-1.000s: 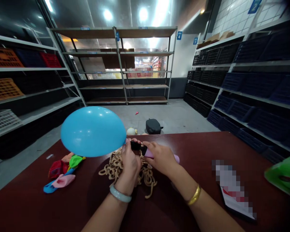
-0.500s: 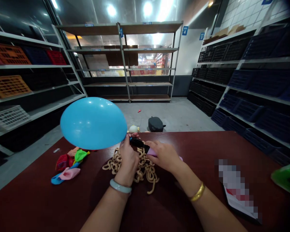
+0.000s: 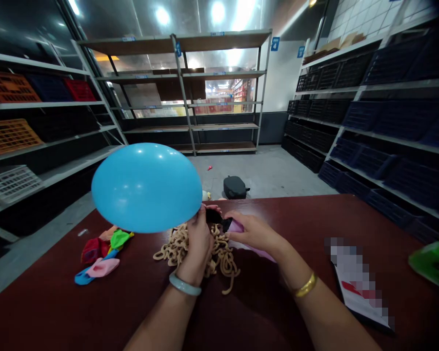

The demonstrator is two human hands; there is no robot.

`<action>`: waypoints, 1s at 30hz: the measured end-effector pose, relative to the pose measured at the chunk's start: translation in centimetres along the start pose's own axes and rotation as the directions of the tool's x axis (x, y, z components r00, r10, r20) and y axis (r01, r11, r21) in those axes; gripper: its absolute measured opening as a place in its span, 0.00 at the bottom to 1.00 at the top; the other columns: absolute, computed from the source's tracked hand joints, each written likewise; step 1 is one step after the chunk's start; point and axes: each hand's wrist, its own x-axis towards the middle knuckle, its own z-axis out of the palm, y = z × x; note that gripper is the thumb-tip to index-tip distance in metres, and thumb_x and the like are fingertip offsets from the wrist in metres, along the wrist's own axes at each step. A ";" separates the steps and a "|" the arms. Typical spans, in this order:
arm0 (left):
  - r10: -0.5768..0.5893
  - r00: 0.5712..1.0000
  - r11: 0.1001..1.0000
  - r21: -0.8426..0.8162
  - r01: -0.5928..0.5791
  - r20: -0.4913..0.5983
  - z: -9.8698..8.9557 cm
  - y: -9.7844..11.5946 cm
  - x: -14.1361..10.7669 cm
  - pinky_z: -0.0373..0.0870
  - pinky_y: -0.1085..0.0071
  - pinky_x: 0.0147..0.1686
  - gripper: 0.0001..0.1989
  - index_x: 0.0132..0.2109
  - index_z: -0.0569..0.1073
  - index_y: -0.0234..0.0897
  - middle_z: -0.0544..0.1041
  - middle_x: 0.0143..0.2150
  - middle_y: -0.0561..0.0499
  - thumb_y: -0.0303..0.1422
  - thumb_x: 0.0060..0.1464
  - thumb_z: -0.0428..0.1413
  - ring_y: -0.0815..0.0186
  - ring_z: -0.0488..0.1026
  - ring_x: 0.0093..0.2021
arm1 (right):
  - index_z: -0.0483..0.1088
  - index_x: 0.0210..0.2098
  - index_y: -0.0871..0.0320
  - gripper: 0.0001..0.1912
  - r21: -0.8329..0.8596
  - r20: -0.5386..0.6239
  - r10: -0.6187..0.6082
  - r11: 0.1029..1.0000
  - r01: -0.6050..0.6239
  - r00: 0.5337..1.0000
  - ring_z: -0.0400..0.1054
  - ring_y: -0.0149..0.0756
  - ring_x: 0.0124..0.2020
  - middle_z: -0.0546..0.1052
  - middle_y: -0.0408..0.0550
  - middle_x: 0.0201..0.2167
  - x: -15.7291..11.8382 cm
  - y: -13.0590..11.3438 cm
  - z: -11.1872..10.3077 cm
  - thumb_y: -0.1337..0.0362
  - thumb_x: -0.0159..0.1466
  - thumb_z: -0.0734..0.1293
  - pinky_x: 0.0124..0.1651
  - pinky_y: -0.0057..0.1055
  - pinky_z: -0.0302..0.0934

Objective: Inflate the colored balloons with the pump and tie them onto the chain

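A large inflated blue balloon point(image 3: 146, 187) floats over the left of the table, its neck end at my left hand point(image 3: 200, 234). That hand is closed around the neck and the tip of a black and purple hand pump point(image 3: 236, 226). My right hand point(image 3: 254, 229) is wrapped around the purple part of the pump, to the right of my left hand. Below both hands lies a heap of tan, cord-like loops point(image 3: 225, 261), partly hidden by my left hand and wrist. Exactly where the balloon's neck meets the pump is hidden behind my fingers.
Uninflated balloons point(image 3: 104, 267) in several colours lie at the table's left. A blurred flat packet point(image 3: 362, 287) and a green object point(image 3: 433, 263) are on the right. Beyond the dark red table point(image 3: 303, 214), a dark bag point(image 3: 235, 187) sits on the floor, with crate-filled shelves either side.
The blue balloon has grown larger and reaches further right. My left hand has shifted slightly right. My right hand keeps its hold on the pump, whose purple part shows differently beneath it.
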 end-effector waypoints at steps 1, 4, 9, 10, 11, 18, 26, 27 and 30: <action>0.007 1.000 1.000 0.012 -0.007 0.003 0.0 0.0 0.1 0.72 0.68 0.34 0.13 0.32 0.74 0.31 0.78 0.29 0.46 0.39 0.53 0.58 0.65 0.76 0.30 | 0.64 0.55 0.46 0.24 0.012 0.000 -0.011 1.000 0.011 1.000 0.71 0.38 0.41 0.77 0.42 0.42 0.0 -0.1 0.1 0.54 0.59 0.66 0.42 0.29 0.58; -0.007 1.000 1.000 -0.002 0.007 -0.008 -0.7 0.7 1.0 0.71 0.69 0.30 0.11 0.33 0.73 0.32 0.77 0.27 0.48 0.38 0.53 0.58 0.64 0.76 0.28 | 0.64 0.55 0.47 0.24 0.036 0.011 -0.023 0.999 0.023 1.000 0.71 0.39 0.42 0.77 0.42 0.42 0.0 -0.2 0.4 0.54 0.59 0.66 0.42 0.29 0.58; 0.066 0.963 0.994 -0.062 -0.085 -0.260 -3.7 3.3 4.4 0.72 0.70 0.29 0.11 0.27 0.67 0.33 0.70 0.18 0.56 0.34 0.53 0.57 0.70 0.70 0.20 | 0.65 0.53 0.46 0.22 0.002 0.027 -0.033 0.999 0.033 0.999 0.72 0.38 0.40 0.78 0.42 0.42 -0.5 0.6 -0.4 0.54 0.59 0.66 0.40 0.28 0.58; 0.053 0.959 0.994 -0.080 -0.078 -0.278 -4.2 3.8 5.0 0.72 0.70 0.29 0.11 0.28 0.67 0.34 0.69 0.18 0.57 0.34 0.53 0.58 0.71 0.69 0.19 | 0.65 0.53 0.46 0.22 -0.031 0.009 -0.017 0.999 0.018 1.000 0.72 0.38 0.40 0.78 0.42 0.42 -0.5 1.0 -0.7 0.54 0.60 0.65 0.39 0.28 0.58; 0.028 0.958 0.993 -0.099 -0.058 -0.285 -4.5 4.1 5.3 0.73 0.71 0.29 0.10 0.29 0.66 0.34 0.68 0.18 0.58 0.34 0.53 0.58 0.72 0.69 0.19 | 0.65 0.54 0.46 0.22 -0.074 -0.014 0.009 0.997 -0.010 1.000 0.72 0.38 0.40 0.78 0.43 0.42 -0.6 1.5 -1.1 0.53 0.60 0.65 0.39 0.29 0.58; -0.184 0.978 0.981 -0.081 0.176 -0.101 -3.4 3.9 3.9 0.72 0.74 0.26 0.11 0.33 0.69 0.33 0.72 0.21 0.55 0.37 0.51 0.60 0.72 0.71 0.20 | 0.65 0.53 0.49 0.23 -0.405 -0.090 0.333 0.849 -0.340 0.939 0.71 0.45 0.42 0.77 0.50 0.42 -0.7 6.6 -2.2 0.51 0.60 0.64 0.36 0.33 0.57; -0.208 0.972 0.976 0.084 0.199 0.107 -2.3 3.4 2.5 0.66 0.76 0.18 0.12 0.30 0.67 0.35 0.70 0.19 0.53 0.39 0.51 0.59 0.70 0.68 0.17 | 0.70 0.48 0.58 0.22 -0.459 -0.183 0.347 0.797 -0.392 0.920 0.65 0.50 0.51 0.71 0.59 0.48 -0.6 7.4 -1.5 0.56 0.57 0.70 0.50 0.44 0.56; -0.232 0.962 0.970 0.108 0.218 0.143 -2.0 3.3 2.1 0.65 0.77 0.17 0.13 0.29 0.67 0.36 0.70 0.19 0.53 0.40 0.51 0.59 0.70 0.67 0.17 | 0.71 0.47 0.58 0.20 -0.404 -0.230 0.276 0.846 -0.349 0.933 0.63 0.49 0.53 0.70 0.58 0.49 -0.3 6.6 -1.2 0.56 0.59 0.69 0.53 0.45 0.54; -0.346 0.895 0.932 0.216 0.293 0.281 -1.1 2.7 0.8 0.61 0.76 0.14 0.14 0.27 0.69 0.35 0.71 0.18 0.50 0.41 0.50 0.59 0.68 0.67 0.15 | 0.73 0.43 0.55 0.14 0.027 -0.306 -0.027 0.999 0.037 0.952 0.65 0.40 0.51 0.73 0.51 0.47 0.6 3.7 0.3 0.55 0.65 0.62 0.55 0.39 0.55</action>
